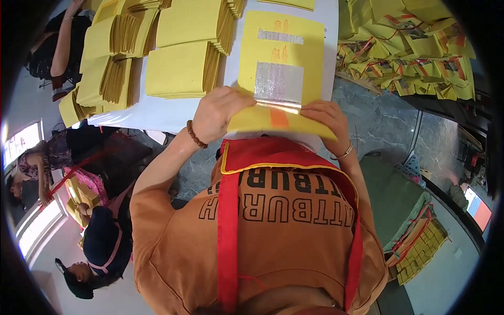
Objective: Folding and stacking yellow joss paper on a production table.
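Observation:
A yellow paper sheet (pixel 314 55) lies on the white tabletop in front of me, its near end raised and curled over. On its face are a large silver foil patch (pixel 278 80), a narrower silver strip and orange marks. An orange patch (pixel 279 118) shows on the turned-up part. My left hand (pixel 221 111), with a brown bead bracelet at the wrist, is closed on the left side of the bend. At the right side my right hand (pixel 329 122) grips the same sheet, fingers over the fold and thumb hidden.
Several stacks of folded yellow paper (pixel 176 71) stand on the white table (pixel 152 114) at the left. Yellow bundles (pixel 409 58) are piled at the far right. More tied yellow bundles (pixel 422 249) sit beside a green cover (pixel 391 197). Other people (pixel 102 236) are at the left.

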### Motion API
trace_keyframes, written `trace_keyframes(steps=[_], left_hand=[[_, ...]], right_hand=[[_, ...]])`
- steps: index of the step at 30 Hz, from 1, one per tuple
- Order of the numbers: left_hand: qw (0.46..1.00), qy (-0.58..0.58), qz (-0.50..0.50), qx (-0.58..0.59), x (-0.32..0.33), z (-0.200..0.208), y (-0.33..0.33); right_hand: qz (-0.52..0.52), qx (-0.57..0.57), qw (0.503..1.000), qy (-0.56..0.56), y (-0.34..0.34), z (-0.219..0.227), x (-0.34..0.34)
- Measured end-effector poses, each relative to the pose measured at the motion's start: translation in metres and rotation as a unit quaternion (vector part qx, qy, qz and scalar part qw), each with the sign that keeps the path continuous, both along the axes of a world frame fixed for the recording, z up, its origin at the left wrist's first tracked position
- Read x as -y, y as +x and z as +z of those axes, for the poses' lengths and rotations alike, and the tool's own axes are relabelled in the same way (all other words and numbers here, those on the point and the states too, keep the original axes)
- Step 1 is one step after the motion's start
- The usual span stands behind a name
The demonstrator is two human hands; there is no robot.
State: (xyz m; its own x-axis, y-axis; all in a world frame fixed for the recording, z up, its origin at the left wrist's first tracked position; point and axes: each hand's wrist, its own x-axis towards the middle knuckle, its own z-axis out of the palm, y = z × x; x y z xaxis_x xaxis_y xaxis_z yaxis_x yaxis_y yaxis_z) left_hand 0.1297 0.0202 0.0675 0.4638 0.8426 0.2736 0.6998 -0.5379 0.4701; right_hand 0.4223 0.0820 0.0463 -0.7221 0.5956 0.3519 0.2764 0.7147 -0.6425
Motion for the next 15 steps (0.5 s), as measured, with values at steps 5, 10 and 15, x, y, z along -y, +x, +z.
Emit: trace_keyframes(steps=[5,10,15], left_hand=[[0.980,-0.116,0.138,0.084,-0.020,-0.003,0.010],[0.865,-0.293,0.234,0.335,-0.036,-0.027,0.012],[0.817,-0.406,0.249,0.325,-0.049,-0.015,0.012]], right_hand=[[-0.212,-0.036,0.937,-0.277,-0.018,0.003,-0.005],[-0.262,-0.252,0.869,-0.335,-0.040,-0.001,-0.011],[-0.259,-0.032,0.948,-0.182,-0.033,0.009,-0.014]])
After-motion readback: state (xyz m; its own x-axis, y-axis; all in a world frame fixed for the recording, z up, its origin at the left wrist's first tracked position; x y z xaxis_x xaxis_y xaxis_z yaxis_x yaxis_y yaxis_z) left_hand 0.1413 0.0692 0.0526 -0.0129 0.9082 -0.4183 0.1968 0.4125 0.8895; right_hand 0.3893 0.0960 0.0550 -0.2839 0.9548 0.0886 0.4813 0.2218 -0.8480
